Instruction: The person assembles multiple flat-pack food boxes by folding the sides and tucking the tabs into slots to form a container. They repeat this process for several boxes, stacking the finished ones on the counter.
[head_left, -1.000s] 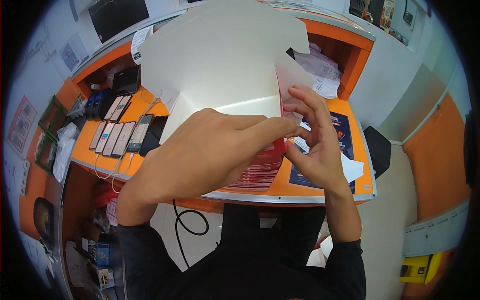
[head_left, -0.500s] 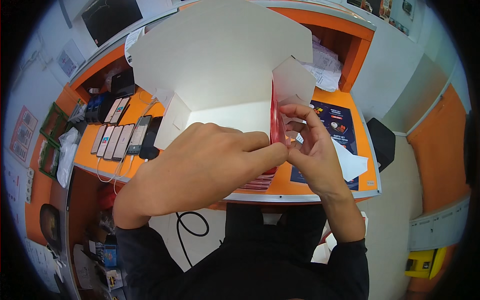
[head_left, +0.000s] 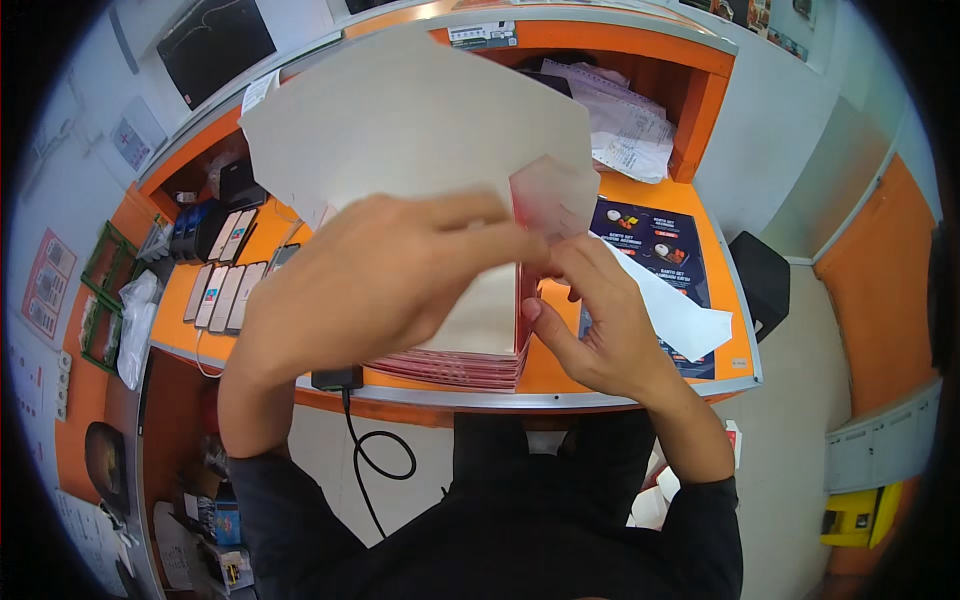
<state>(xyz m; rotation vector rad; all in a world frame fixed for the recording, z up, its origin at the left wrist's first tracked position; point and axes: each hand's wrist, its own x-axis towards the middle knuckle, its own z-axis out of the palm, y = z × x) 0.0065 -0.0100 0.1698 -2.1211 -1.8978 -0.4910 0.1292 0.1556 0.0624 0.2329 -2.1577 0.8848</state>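
A large cardboard box (head_left: 400, 125), pale inside and red outside, stands partly folded in front of me with its broad lid panel raised at the back. My left hand (head_left: 350, 275) reaches across it, smeared by motion; its fingertips meet my right fingers at the box's right side, and their grip is unclear. My right hand (head_left: 600, 325) has its thumb at the red right wall and its fingers curled at the wall's upper edge. A pale side flap (head_left: 558, 195) stands up just beyond the fingers. Beneath lies a stack of flat red-edged cardboard sheets (head_left: 450, 370).
Several phones (head_left: 225, 295) with cables lie on the orange desk (head_left: 715, 210) at left. At right are a dark printed menu sheet (head_left: 655, 245) and a white paper piece (head_left: 690, 330). Papers (head_left: 630, 125) fill a shelf behind. A black cable (head_left: 385, 435) hangs below the front edge.
Both hands have shifted slightly left, with the left rising. The lid panel has tilted and moved left. More of the stacked sheets' front edges shows.
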